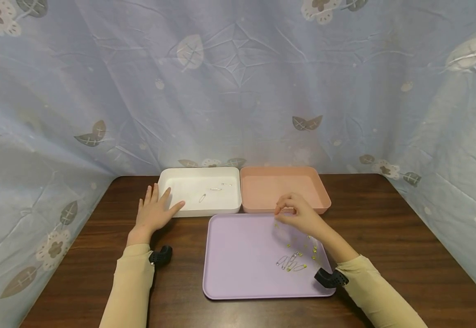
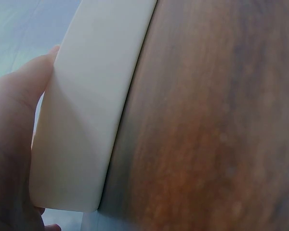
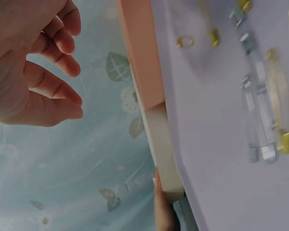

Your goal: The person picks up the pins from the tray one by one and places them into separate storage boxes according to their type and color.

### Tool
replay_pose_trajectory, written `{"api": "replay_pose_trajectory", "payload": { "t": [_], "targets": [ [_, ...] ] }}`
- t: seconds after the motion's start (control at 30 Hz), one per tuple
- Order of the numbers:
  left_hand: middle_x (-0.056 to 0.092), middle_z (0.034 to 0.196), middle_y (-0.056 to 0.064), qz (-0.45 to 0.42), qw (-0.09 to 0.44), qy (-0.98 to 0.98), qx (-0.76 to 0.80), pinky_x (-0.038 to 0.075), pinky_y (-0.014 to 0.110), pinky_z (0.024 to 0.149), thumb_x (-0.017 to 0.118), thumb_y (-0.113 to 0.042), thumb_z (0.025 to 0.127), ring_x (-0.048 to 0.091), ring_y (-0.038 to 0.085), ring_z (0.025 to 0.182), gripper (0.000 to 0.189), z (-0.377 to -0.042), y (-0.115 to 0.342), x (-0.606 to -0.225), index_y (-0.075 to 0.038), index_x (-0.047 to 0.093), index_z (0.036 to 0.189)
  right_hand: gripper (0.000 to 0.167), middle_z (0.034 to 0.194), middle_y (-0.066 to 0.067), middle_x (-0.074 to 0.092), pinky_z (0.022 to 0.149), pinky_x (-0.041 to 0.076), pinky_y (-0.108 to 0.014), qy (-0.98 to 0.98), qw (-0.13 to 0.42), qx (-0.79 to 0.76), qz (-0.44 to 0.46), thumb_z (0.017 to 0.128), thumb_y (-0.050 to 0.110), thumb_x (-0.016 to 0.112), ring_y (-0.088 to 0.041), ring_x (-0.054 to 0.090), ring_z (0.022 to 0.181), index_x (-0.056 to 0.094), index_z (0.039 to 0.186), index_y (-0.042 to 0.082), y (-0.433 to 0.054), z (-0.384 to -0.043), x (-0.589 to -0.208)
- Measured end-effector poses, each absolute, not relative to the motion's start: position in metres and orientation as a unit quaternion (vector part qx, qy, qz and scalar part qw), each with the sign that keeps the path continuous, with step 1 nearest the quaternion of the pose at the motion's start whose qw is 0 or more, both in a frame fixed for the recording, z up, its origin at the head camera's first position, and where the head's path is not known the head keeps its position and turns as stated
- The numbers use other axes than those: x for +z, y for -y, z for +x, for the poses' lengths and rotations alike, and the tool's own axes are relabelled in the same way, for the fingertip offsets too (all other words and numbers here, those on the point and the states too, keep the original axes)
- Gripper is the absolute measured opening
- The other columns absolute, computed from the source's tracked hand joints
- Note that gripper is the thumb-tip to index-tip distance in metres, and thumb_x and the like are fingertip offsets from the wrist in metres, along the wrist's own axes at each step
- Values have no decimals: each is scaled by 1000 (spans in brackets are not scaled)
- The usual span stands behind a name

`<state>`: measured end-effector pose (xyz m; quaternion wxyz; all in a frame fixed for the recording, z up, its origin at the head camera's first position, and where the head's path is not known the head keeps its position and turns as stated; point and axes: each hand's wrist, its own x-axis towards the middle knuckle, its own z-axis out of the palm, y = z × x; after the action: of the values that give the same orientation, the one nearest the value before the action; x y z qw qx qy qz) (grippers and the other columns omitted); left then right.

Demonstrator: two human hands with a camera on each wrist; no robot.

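My left hand [image 1: 152,213], fingers straight and spread, rests at the near left corner of the white tray [image 1: 197,212], thumb at its front rim. In the left wrist view the thumb [image 2: 24,82] lies along the tray wall. Over the far edge of the lavender tray [image 1: 238,255], my right hand [image 1: 299,215] hovers with thumb and index tips together and the other fingers loosely bent. Nothing shows between those fingertips [image 3: 74,111] in the right wrist view. Silver safety pins [image 1: 283,262] and gold safety pins [image 1: 314,249] lie on the lavender tray's right side.
Several silver safety pins [image 1: 216,189] lie in the white tray. A pink tray [image 1: 262,189] stands against its right side, behind the lavender tray. All three trays sit on a dark wooden table [image 1: 385,237]. A pale blue patterned curtain [image 1: 238,91] hangs behind.
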<state>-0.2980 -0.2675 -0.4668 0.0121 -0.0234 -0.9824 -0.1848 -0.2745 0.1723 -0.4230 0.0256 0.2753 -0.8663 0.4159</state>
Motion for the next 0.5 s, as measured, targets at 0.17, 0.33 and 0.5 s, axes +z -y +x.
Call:
{"api": "replay_pose_trajectory", "payload": {
  "t": [0.17,0.33,0.5],
  "targets": [
    [-2,161,28,-23,14,983,-183,4,74,111,37,-74,90,-4,48,149,93,-297,268,-467,-9,23,155,13,113,-8,59,74,37,-34,873,28,401,277,81,13,78,-20,46,107,69,88,20,-184,-264,-428],
    [-4,161,27,-24,15,982,-185,4,73,112,38,-73,91,-4,48,149,92,-298,267,-466,-9,23,155,14,113,-6,59,75,36,-34,875,8,397,278,81,15,78,-20,45,107,69,87,24,-193,-254,-433],
    [-5,161,26,-22,15,982,-188,4,72,113,38,-73,91,-6,46,149,91,-298,266,-466,-10,23,155,11,117,-5,57,78,35,-36,878,-37,392,273,82,17,77,-27,42,112,70,88,22,-197,-245,-438]
  ]
}}
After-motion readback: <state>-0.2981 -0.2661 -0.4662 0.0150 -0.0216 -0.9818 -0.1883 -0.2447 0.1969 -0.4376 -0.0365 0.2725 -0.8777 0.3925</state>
